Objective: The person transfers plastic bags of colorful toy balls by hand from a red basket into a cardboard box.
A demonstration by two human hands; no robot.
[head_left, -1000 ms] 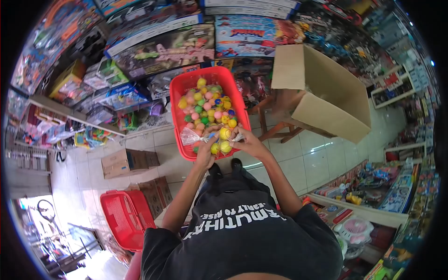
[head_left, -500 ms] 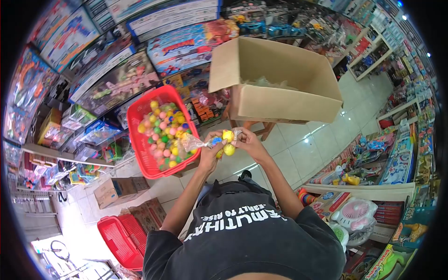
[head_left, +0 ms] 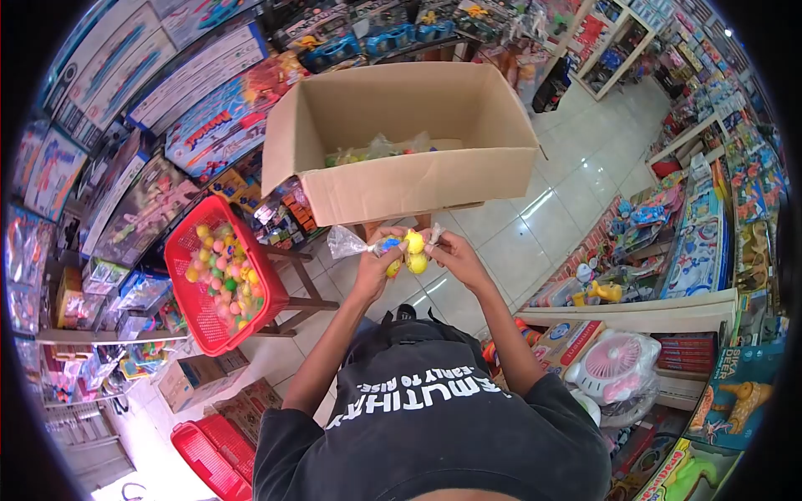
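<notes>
A clear plastic bag of small balls, mostly yellow with some blue, is held in front of my chest. My left hand is closed around the bag's left part, and its loose clear end sticks out past the fingers. On the other side, my right hand pinches the bag's right end beside the yellow balls. Left of my hands, a red plastic basket holds many loose balls in yellow, pink, orange and green. Beyond my hands stands an open cardboard box with filled clear bags inside.
A wooden stool supports the basket. Another red basket and brown cartons are at lower left. Toy shelves line both sides; a boxed pink fan is close on my right. The tiled floor runs between them.
The view has turned right, so the box and the red basket appear farther left. The bagged contents of the box show more clearly. Both hands still hold the bag of balls.
</notes>
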